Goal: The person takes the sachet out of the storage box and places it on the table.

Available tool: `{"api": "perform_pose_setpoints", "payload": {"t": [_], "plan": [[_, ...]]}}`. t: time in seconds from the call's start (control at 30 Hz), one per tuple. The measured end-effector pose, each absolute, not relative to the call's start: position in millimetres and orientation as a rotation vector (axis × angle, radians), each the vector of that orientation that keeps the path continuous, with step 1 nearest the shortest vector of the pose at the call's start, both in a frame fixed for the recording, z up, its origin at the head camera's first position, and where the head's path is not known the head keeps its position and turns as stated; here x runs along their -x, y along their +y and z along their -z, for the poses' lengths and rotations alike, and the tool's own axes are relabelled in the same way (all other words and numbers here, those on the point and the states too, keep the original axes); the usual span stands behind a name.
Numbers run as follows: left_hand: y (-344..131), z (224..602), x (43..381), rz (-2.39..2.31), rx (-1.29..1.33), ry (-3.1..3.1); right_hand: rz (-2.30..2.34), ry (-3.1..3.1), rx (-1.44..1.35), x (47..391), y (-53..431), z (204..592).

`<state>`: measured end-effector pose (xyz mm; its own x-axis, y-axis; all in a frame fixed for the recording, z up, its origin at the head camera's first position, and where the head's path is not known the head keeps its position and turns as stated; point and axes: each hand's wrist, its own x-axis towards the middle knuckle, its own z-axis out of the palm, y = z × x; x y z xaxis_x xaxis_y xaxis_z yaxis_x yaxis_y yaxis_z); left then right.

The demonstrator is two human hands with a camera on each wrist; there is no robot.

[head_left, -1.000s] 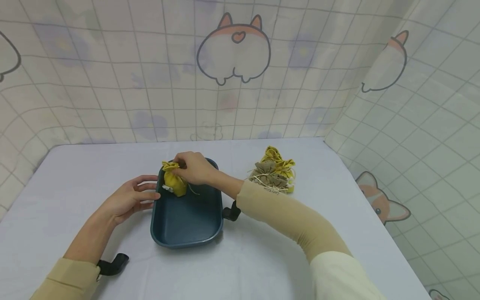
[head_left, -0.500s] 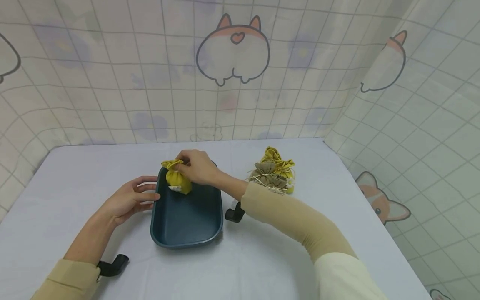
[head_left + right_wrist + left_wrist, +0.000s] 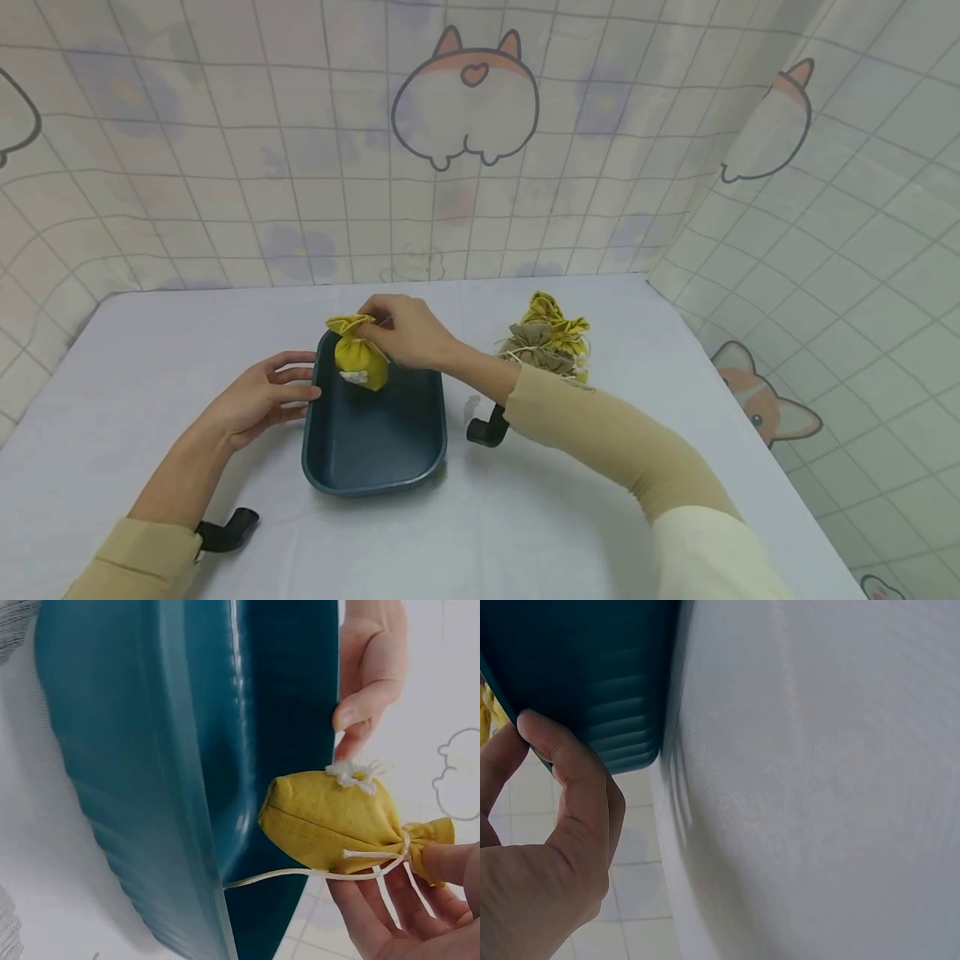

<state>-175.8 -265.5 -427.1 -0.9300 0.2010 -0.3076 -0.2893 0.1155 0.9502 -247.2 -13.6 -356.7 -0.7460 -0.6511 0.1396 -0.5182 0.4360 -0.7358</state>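
A yellow drawstring pouch (image 3: 362,364) is pinched at its tied neck by my right hand (image 3: 408,332), over the far part of a dark teal tray (image 3: 375,446). The right wrist view shows the pouch (image 3: 330,821) with a white tuft on its side and a pale cord trailing to the tray's rim. My left hand (image 3: 262,396) holds the tray's left rim, thumb at the edge and fingers along the outer wall; the left wrist view shows this hand (image 3: 562,832) close to the rim. Whether the pouch touches the tray floor is unclear.
Several yellow and grey-brown drawstring pouches (image 3: 546,337) lie bunched right of the tray, partly behind the right forearm. A white cloth (image 3: 525,525) covers the table. Patterned curtain (image 3: 480,208) hangs behind it and along the right side.
My right hand has moved slightly right and up with the yellow pouch, away from the tray's left wall. The left hand and the tray stay in place.
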Motion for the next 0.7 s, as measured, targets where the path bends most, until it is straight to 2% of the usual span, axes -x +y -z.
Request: {"api": "perform_pose_setpoints", "payload": {"t": [0.7], "plan": [[-265.9, 428.2, 175.1, -1.906, 0.064, 2.034, 1.245, 2.552, 0.942, 239.6, 38.3, 336.4]]}}
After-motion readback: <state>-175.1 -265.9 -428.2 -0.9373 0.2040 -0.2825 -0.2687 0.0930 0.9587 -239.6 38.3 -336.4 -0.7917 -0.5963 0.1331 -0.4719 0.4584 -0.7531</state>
